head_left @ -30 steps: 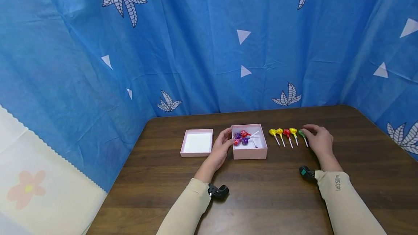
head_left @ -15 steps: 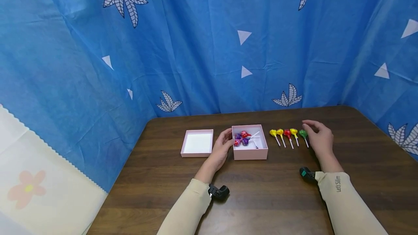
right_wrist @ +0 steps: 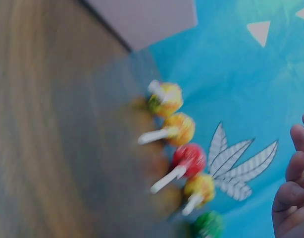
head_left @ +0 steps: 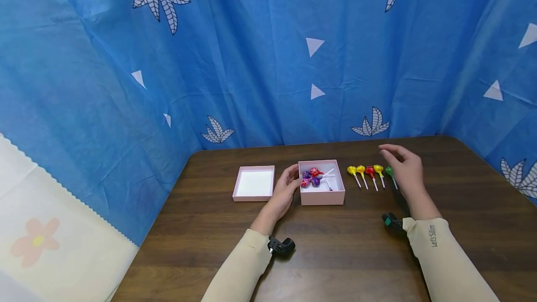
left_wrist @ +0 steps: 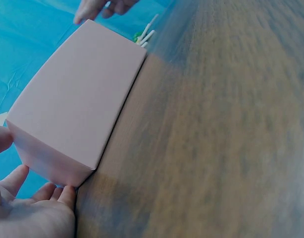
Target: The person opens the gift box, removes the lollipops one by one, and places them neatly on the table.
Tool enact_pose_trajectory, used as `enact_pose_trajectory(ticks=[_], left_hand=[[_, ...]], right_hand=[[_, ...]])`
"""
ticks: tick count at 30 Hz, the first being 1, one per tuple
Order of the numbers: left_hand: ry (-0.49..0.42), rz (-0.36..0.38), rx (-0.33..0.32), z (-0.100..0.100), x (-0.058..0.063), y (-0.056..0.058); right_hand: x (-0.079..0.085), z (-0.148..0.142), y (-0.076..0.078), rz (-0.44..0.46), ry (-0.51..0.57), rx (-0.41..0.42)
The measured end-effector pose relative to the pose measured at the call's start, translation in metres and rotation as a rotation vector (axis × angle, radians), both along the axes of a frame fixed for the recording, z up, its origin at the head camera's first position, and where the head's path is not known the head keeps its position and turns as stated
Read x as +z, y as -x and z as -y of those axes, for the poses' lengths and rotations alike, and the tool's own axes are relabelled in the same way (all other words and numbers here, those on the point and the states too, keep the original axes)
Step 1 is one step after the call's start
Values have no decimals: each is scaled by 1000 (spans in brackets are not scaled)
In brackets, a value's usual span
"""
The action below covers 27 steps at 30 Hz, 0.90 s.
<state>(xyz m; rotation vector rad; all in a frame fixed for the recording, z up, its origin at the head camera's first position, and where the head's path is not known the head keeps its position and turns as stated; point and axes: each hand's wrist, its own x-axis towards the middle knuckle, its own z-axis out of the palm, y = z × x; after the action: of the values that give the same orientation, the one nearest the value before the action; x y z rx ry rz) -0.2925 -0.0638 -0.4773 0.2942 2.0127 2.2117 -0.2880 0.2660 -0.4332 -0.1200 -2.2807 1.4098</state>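
My left hand rests at the left side of an open pink box, its fingertips against the side wall in the left wrist view. Inside lie several lollipops with red and purple wrappers, sticks toward the right. To the right of the box is a row of lollipops: two yellow ones, a red lollipop, another yellow lollipop and a green lollipop at the end. My right hand hovers just beside and above the green one, fingers loosely bent, holding nothing.
The shallow pink lid lies on the dark wooden table, left of my left hand, its white inside facing up. Blue patterned curtain hangs behind the table and along its sides.
My right hand has released the green lollipop, which lies in the row, and has risen up and slightly left from it. The left hand and the box have not moved.
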Motion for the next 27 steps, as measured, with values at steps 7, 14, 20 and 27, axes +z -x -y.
enact_pose_trajectory(ticks=[7, 14, 20, 27], left_hand=[[-14, -4, -4, 0, -2, 0], [-20, -12, -7, 0, 0, -1], [-14, -7, -9, 3, 0, 0], [-1, -5, -2, 1, -1, 0]], right_hand=[[22, 15, -8, -47, -7, 115], [39, 29, -9, 50, -243, 306], [51, 42, 7, 195, -402, 515], [58, 58, 19, 242, -528, 734]])
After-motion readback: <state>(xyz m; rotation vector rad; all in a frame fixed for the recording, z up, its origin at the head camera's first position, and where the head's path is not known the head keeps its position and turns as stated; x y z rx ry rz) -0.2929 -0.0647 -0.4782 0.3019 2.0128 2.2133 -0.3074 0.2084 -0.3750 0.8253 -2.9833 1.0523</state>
